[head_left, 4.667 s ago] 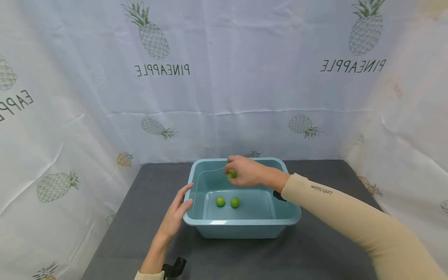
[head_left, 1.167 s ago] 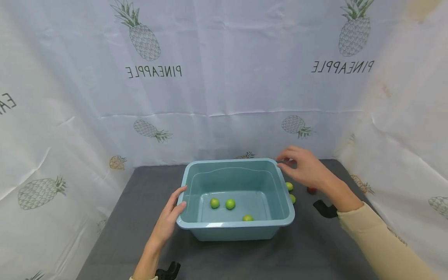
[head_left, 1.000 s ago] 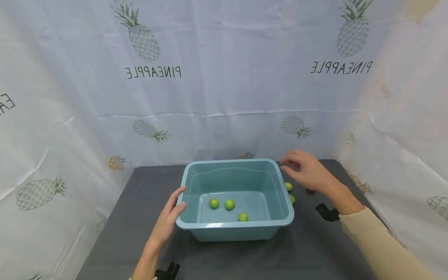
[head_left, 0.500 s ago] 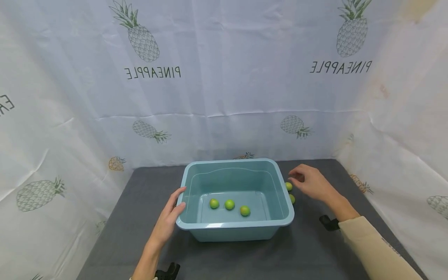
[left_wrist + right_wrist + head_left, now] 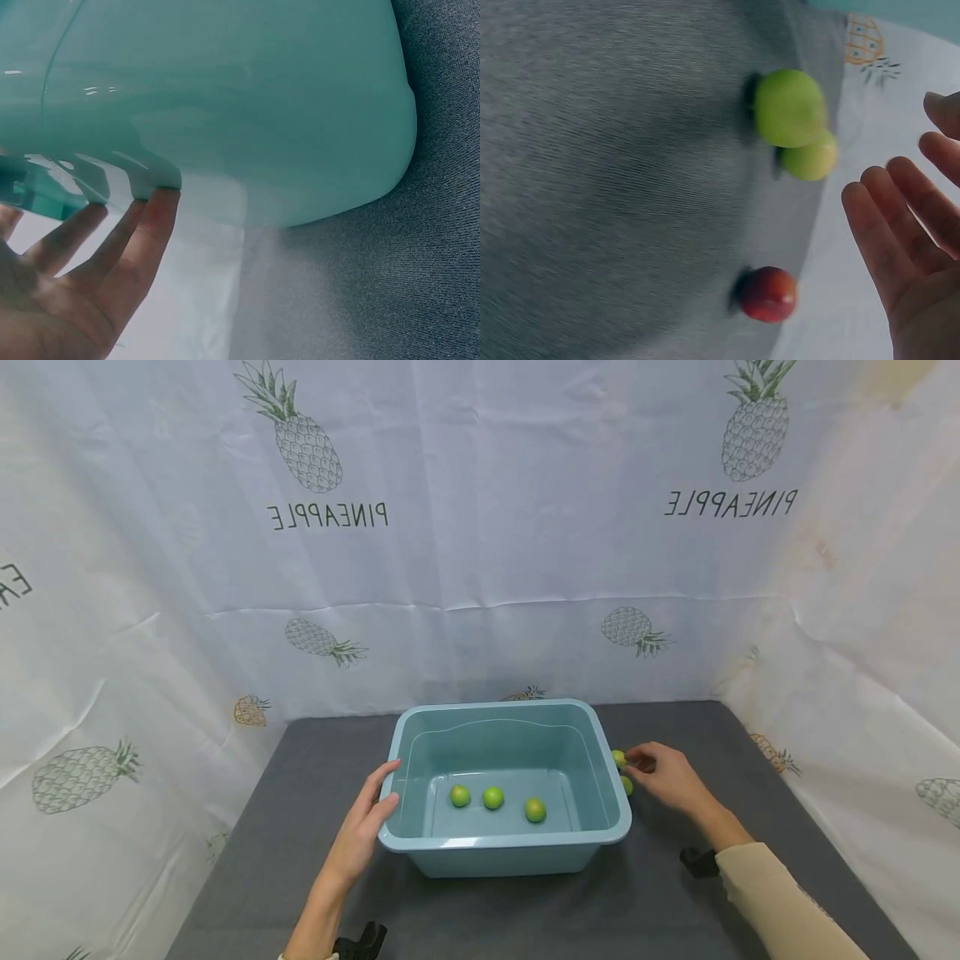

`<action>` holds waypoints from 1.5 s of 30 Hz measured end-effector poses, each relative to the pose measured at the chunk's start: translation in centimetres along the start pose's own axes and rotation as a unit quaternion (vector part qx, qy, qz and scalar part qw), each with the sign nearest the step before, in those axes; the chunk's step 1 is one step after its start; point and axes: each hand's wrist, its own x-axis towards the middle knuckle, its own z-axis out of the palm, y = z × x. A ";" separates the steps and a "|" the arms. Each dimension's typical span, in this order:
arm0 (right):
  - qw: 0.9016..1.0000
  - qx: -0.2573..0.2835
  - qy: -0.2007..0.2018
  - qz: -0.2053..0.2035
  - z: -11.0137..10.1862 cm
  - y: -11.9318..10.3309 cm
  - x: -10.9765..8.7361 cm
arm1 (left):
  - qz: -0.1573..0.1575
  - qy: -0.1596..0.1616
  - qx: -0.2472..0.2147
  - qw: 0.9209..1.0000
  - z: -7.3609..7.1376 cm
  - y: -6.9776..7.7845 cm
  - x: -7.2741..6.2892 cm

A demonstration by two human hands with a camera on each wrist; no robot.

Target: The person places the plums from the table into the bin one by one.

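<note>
A light blue plastic basin [image 5: 525,841] stands on the dark table. My left hand [image 5: 358,827] holds its left rim; in the left wrist view, straight fingers [image 5: 146,251] touch the basin's outer wall. Three small round green fruits lie on the basin floor: one left [image 5: 460,796], one central [image 5: 492,798], one right [image 5: 535,810]. Just outside the right wall, my right hand [image 5: 667,777] hovers with fingers loosely bent, holding nothing. Beside it are two more green fruits, a nearer one [image 5: 789,109] and a farther one [image 5: 810,156], both on the cloth.
A red round fruit [image 5: 769,294] lies on the dark tablecloth [image 5: 660,902] near the right hand; the hand hides it in the head view. White pineapple-print curtains [image 5: 480,543] enclose the table at the back and sides.
The right hand let a third green fruit drop into the basin, where it rolled before ending up on the right. That hand then moved out past the right rim and lowered toward the outside fruits.
</note>
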 end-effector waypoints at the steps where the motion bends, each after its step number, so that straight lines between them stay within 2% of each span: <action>1: 1.000 0.001 0.000 0.003 0.3 0.2 -0.1 | 0.000 0.000 0.000 1.000 0.0 0.0 0.0; 9: 1.000 0.024 -0.001 0.014 1.8 1.6 -0.5 | -0.002 0.002 0.000 1.000 0.0 0.0 0.0; 17: 0.998 0.024 -0.016 0.056 2.8 2.2 -0.6 | 0.002 0.001 -0.003 1.000 0.0 0.2 -0.1; 26: 0.999 0.033 -0.010 0.041 3.6 2.6 -0.7 | 0.008 -0.001 -0.003 1.000 0.0 0.2 0.0; 34: 0.998 0.040 0.014 0.045 3.1 1.9 -1.0 | 0.020 -0.007 -0.003 1.000 -0.1 -0.1 0.0; 45: 0.998 0.061 0.020 0.028 1.5 0.8 -1.5 | 0.017 -0.006 -0.001 1.000 -0.1 -0.2 0.0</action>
